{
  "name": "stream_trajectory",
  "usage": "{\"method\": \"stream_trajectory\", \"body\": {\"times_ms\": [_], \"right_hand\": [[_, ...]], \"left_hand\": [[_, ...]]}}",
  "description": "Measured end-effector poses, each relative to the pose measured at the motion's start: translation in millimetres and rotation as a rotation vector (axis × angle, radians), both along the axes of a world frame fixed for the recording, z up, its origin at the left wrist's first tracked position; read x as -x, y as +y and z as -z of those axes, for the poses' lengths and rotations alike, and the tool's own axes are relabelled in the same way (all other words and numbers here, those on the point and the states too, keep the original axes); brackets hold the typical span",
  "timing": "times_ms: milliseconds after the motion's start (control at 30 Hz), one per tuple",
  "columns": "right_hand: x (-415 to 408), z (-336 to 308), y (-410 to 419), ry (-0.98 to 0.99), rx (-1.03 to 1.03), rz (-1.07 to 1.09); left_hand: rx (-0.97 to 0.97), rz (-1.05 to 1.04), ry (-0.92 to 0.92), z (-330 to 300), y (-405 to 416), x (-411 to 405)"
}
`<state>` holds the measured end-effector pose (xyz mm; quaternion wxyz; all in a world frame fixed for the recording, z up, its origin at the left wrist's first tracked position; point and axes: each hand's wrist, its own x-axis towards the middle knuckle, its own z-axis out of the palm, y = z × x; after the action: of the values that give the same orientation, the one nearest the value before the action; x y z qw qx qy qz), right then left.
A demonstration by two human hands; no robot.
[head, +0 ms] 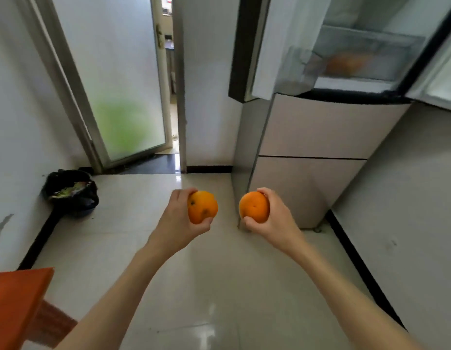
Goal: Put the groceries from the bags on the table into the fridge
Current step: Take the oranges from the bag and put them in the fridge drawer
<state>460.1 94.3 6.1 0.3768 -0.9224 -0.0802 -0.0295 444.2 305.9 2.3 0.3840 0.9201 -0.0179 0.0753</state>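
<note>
I am partway through, by my reckoning: my left hand curls its fingers around one orange, my right hand wraps another orange, and both fruits hang low in front of the fridge, below its open upper compartment. Neither is stowed yet. Inside the fridge, a clear drawer holds something orange, too blurred to name. Left of the fridge, a black bin on the floor holds scraps. Bags and table are mostly out of view.
</note>
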Motion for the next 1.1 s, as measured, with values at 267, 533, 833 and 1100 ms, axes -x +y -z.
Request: {"method": "stream_trajectory", "body": {"times_ms": [267, 533, 833, 1100], "right_hand": [[-13, -25, -156, -0.089, -0.032, 0.261], [-119, -55, -270, -0.185, 0.031, 0.334], [-268, -107, -370, -0.161, -0.086, 0.307], [-381, -155, -430, -0.304, -0.233, 0.299]], "left_hand": [[-0.045, 0.335, -0.072, -23, -160, -65], [-0.01, 0.433, -0.216, -50, -296, -179], [0.126, 0.353, -0.262, -108, -402, -324], [0.13, 0.3, -0.353, -157, -464, -425]]}}
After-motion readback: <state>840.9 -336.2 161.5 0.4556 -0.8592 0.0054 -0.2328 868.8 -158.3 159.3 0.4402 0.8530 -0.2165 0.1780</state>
